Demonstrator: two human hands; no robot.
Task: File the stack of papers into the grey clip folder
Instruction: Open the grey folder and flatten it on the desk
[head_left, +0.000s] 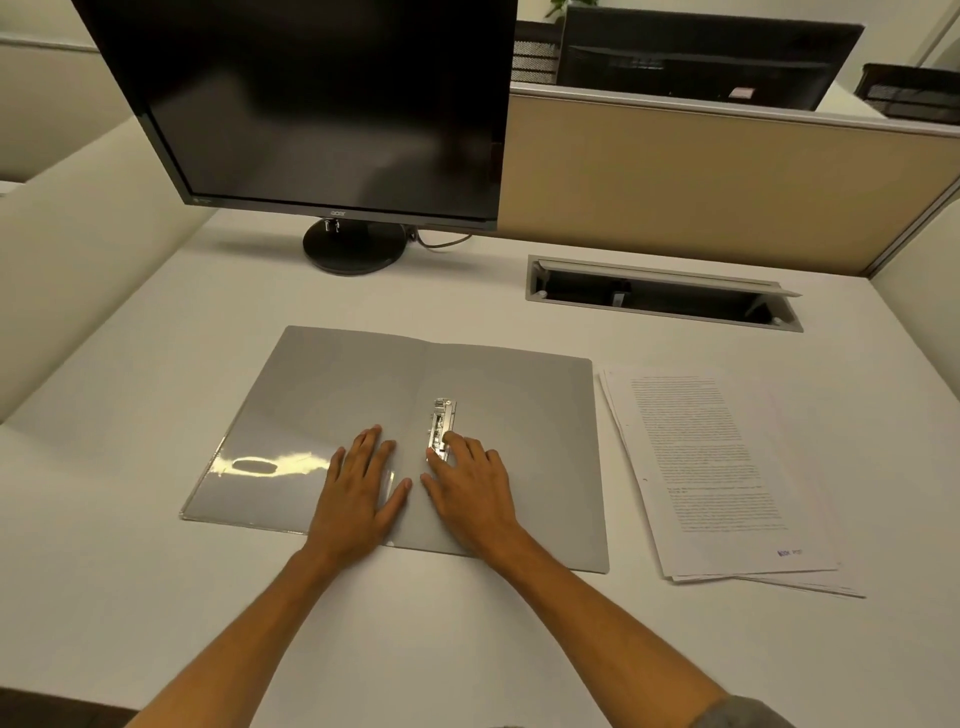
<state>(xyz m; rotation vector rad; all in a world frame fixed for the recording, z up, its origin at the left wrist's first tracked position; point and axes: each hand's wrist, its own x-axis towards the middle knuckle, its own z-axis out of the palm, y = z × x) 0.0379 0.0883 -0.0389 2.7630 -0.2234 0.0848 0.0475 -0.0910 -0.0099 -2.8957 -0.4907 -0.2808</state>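
Observation:
The grey clip folder (530, 405) lies open and flat on the white desk in front of me. Its metal clip (440, 423) runs along the right side of the fold. My left hand (361, 493) rests flat, fingers spread, on the left leaf beside the fold. My right hand (470, 488) lies on the right leaf, with its index fingertip touching the near end of the clip. The stack of printed papers (722, 467) sits just right of the folder, slightly fanned, text side up. Neither hand holds anything.
A dark monitor (317, 104) on a round stand (354, 245) rises behind the folder. An open cable hatch (660, 293) is set in the desk at the back right. Partition walls (701, 182) enclose the desk at the back and on both sides.

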